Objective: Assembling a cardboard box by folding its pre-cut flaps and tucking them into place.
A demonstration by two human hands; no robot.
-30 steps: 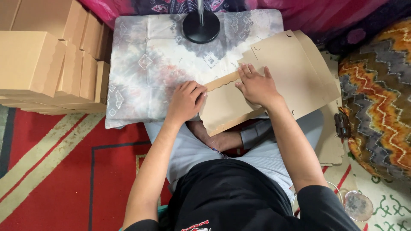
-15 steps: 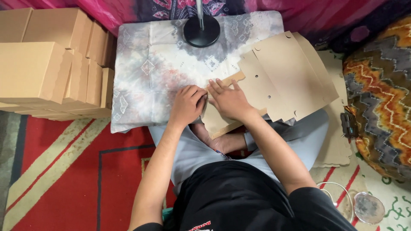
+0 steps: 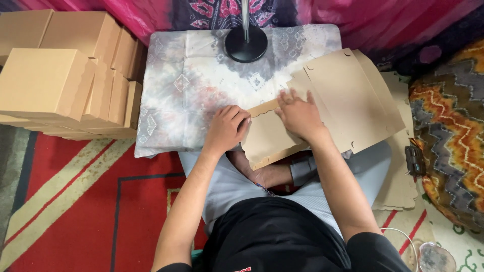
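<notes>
The right hand [image 3: 298, 115] has slid back rightward and now lies flat, fingers spread, on the flat brown cardboard box blank [image 3: 307, 118] atop the tie-dye cloth-covered table [image 3: 191, 85]; the left hand [image 3: 228, 127], fingers curled, pinches its scalloped flap, mid-fold

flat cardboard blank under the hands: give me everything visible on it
The flat cardboard blank is plain brown card, unfolded, with a scalloped edge along its upper left side. It lies tilted on the cloth-covered table, its lower corner overhanging the person's lap. The left hand presses its left edge with curled fingers; the right hand lies flat across it. Its right end meets a stack of similar die-cut blanks.
</notes>
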